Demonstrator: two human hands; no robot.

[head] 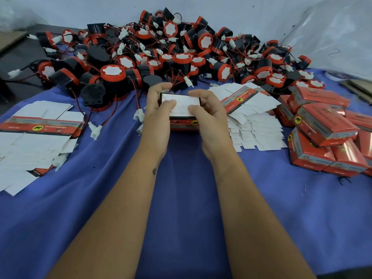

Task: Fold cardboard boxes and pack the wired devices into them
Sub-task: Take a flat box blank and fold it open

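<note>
Both hands grip one small cardboard box (182,109) above the middle of the table (181,198): the left hand (156,109) curls round its left end with the thumb pressed on the white top flap, and the right hand (209,115) curls round its right end, thumb on the same flap. The box is rectangular, with white inner card on the flaps and a glossy red front bearing a yellow disc with a black animal figure; the small print is too blurred to read.

Far behind it lies a heap of wired devices (161,53), round black plastic bodies with red rims, white faces, thin red and black wires and white plug connectors. Flat unfolded box blanks (36,135), white with a red printed band, lie fanned at the left, and another stack of blanks (251,117) sits just right of the hands. Closed red boxes (326,133) are piled at the right. A creased blue cloth covers the table.
</note>
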